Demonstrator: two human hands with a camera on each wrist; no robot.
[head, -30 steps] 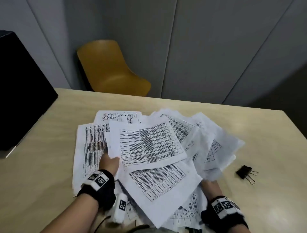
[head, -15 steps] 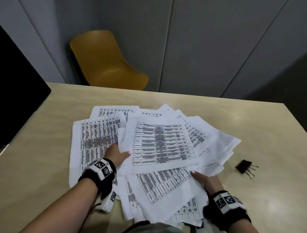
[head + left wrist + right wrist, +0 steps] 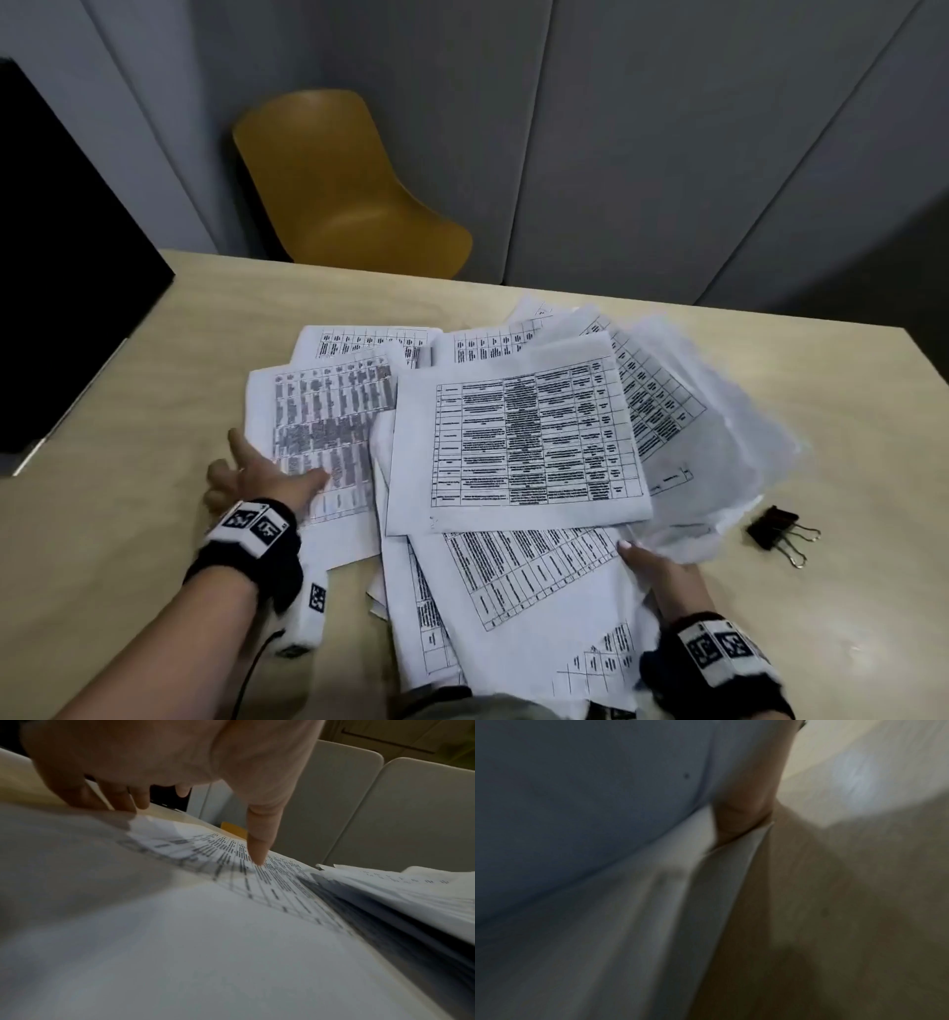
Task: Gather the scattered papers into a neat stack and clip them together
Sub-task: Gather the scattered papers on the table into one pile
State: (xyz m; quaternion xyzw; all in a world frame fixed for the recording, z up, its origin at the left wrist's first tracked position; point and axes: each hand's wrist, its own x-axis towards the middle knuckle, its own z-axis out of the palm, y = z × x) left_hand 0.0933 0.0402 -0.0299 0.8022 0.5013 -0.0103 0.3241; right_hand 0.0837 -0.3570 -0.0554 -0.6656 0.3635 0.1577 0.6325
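Papers (image 3: 513,442) still fanned mid-frame, binder clip (image 3: 780,534) unused at right; left hand (image 3: 257,478) splayed flat on pg, right hand (image 3: 662,570) apparently pinching sheets.

White papers (image 3: 518,442), black clip (image 3: 770,527), mustard chair (image 3: 349,190).

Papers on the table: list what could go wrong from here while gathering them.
1. The papers are fanned at many angles, some curled at the right side; pushing them together may crease or fold corners.
2. Several sheets overhang the near edge of the table; they might slide off as the right hand pulls on them.
3. The left hand presses with spread fingers on only one sheet, so sheets beneath may stay misaligned.
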